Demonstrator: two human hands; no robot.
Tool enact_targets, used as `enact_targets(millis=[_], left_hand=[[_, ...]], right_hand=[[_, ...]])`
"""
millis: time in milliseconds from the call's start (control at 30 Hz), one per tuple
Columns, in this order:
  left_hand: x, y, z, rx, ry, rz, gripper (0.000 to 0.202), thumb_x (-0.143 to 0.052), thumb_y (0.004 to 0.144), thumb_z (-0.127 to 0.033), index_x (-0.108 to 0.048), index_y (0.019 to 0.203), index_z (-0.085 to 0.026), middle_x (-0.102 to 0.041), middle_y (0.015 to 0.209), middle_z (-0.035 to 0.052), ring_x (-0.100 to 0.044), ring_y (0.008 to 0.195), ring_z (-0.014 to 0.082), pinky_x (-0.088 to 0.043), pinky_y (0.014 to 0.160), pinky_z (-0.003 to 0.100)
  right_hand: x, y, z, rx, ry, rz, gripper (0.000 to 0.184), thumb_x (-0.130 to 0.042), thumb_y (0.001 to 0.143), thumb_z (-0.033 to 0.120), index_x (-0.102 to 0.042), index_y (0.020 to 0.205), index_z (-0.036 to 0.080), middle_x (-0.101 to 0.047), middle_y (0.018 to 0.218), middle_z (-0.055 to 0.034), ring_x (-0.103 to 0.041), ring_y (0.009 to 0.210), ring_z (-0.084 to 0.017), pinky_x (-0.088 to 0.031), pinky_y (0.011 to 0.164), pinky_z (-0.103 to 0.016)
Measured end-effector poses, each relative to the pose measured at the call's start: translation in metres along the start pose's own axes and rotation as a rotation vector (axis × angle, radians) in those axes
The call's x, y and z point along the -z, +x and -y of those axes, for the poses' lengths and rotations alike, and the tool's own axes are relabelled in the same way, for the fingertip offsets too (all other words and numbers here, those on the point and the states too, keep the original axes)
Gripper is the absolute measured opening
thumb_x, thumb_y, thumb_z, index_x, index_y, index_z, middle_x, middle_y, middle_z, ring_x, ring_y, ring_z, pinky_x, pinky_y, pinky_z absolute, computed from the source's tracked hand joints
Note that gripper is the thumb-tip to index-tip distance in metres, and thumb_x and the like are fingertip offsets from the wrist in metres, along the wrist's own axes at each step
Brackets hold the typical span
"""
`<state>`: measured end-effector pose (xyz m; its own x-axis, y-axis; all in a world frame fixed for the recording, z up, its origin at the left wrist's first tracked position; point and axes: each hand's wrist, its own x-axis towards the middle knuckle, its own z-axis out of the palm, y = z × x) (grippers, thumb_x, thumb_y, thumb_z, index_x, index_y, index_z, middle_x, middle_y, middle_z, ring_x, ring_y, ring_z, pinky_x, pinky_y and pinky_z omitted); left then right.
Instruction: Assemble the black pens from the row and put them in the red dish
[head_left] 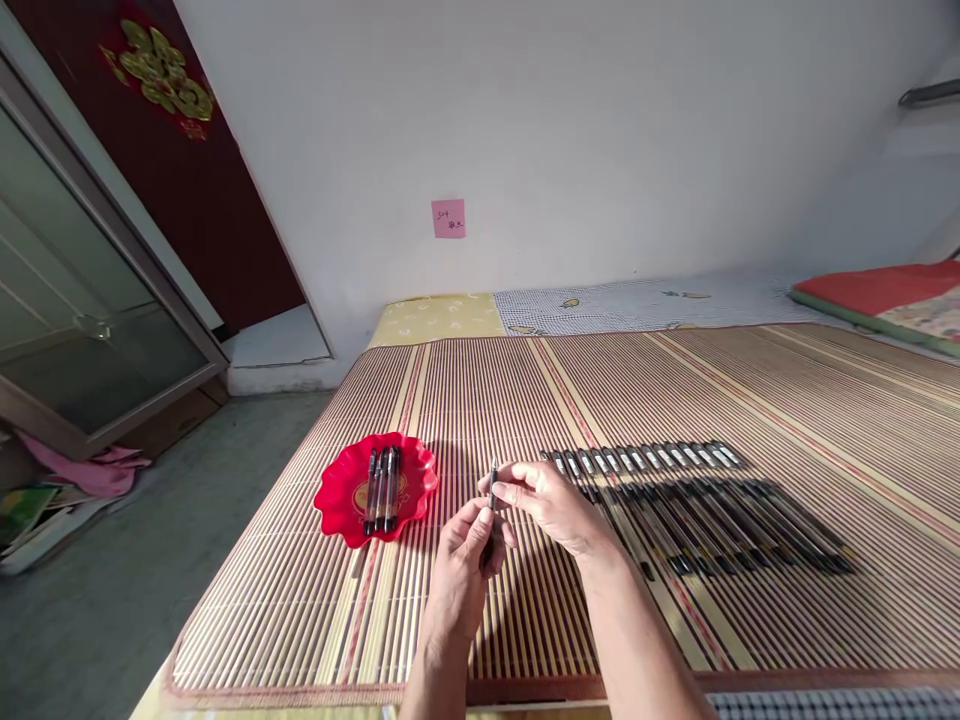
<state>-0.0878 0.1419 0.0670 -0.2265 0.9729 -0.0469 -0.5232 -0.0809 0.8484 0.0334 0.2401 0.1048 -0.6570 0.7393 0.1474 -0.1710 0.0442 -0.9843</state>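
Observation:
Upright in front of me is a slim black pen (493, 486) with a pale tip pointing up. My left hand (461, 560) is closed around its lower part. Just above, my right hand (546, 502) pinches the pen near its tip between thumb and fingers. To the left, a red scalloped plate (334, 490) holds three capped black pens (382, 490) lying side by side. On the right lies a row of short black pen caps (643, 459) with whitish marks. Below that row, several uncapped pens (742, 525) lie slanted; my right hand and forearm hide part of the nearest ones.
Everything lies on a striped bamboo mat (480, 390) over a bed. Behind it are patterned bedding (442, 318) and a white wall with a pink note (448, 218). Folded red cloth (877, 293) is at far right. The bed's left edge drops to a grey floor (97, 600).

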Motion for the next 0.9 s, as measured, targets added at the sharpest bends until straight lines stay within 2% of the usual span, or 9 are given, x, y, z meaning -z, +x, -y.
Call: enact_targets(millis=[100, 200, 300, 400, 567, 767, 900], left_hand=[[-0.002, 0.0, -0.001, -0.011, -0.015, -0.003, 0.04, -0.083, 0.084, -0.051, -0.071, 0.093, -0.015, -0.065, 0.066, 0.0, -0.033, 0.049, 0.0038, -0.024, 0.049, 0.02], [-0.003, -0.001, -0.002, -0.025, -0.005, -0.016, 0.042, -0.084, 0.082, -0.052, -0.071, 0.097, -0.015, -0.065, 0.067, -0.0006, -0.032, 0.047, 0.0035, -0.021, 0.048, 0.02], [-0.004, -0.001, -0.002, -0.021, 0.016, -0.015, 0.042, -0.084, 0.082, -0.052, -0.071, 0.096, -0.015, -0.065, 0.066, -0.0011, -0.03, 0.046, 0.0034, -0.019, 0.046, 0.021], [-0.005, -0.002, -0.001, -0.007, 0.02, -0.006, 0.04, -0.082, 0.084, -0.052, -0.073, 0.097, -0.015, -0.063, 0.066, -0.001, -0.032, 0.048, 0.0042, -0.02, 0.048, 0.021], [-0.008, -0.003, 0.002, 0.014, 0.007, 0.018, 0.041, -0.081, 0.085, -0.052, -0.074, 0.098, -0.014, -0.063, 0.066, -0.0006, -0.03, 0.049, 0.0045, -0.019, 0.048, 0.022], [-0.008, -0.003, 0.004, 0.014, 0.02, 0.03, 0.039, -0.081, 0.086, -0.049, -0.074, 0.1, -0.013, -0.063, 0.066, -0.0009, -0.028, 0.047, 0.0035, -0.016, 0.048, 0.022], [-0.007, -0.003, 0.004, 0.01, 0.021, 0.034, 0.04, -0.081, 0.086, -0.049, -0.074, 0.101, -0.013, -0.063, 0.066, -0.0008, -0.028, 0.047, 0.0036, -0.015, 0.047, 0.022]], right_hand=[[-0.001, 0.0, -0.002, -0.01, 0.001, -0.008, 0.027, -0.084, 0.083, 0.047, -0.083, 0.09, 0.021, -0.076, 0.08, -0.0041, -0.072, 0.074, -0.02, -0.06, 0.069, -0.033], [0.002, 0.001, -0.004, -0.037, -0.018, 0.003, 0.028, -0.083, 0.084, 0.047, -0.082, 0.094, 0.02, -0.077, 0.088, -0.005, -0.073, 0.085, -0.021, -0.06, 0.078, -0.034], [0.004, 0.001, -0.002, -0.015, -0.04, -0.027, 0.031, -0.075, 0.092, 0.05, -0.082, 0.104, 0.022, -0.078, 0.102, -0.0061, -0.071, 0.091, -0.019, -0.058, 0.084, -0.033], [0.004, 0.001, 0.002, 0.032, -0.024, -0.091, 0.033, -0.066, 0.098, 0.051, -0.082, 0.11, 0.024, -0.077, 0.109, -0.0065, -0.069, 0.087, -0.017, -0.056, 0.083, -0.031], [0.006, 0.002, 0.002, 0.041, -0.009, -0.108, 0.028, -0.072, 0.094, 0.048, -0.082, 0.1, 0.023, -0.077, 0.099, -0.0049, -0.066, 0.085, -0.017, -0.052, 0.082, -0.031], [0.01, 0.004, -0.003, -0.002, -0.022, -0.201, 0.032, -0.085, 0.081, 0.052, -0.077, 0.085, 0.021, -0.072, 0.084, -0.0013, -0.063, 0.082, -0.018, -0.049, 0.081, -0.031], [0.009, 0.002, 0.0, 0.01, 0.016, -0.134, 0.034, -0.069, 0.095, 0.056, -0.08, 0.099, 0.024, -0.075, 0.107, -0.0055, -0.065, 0.099, -0.021, -0.048, 0.092, -0.034]])
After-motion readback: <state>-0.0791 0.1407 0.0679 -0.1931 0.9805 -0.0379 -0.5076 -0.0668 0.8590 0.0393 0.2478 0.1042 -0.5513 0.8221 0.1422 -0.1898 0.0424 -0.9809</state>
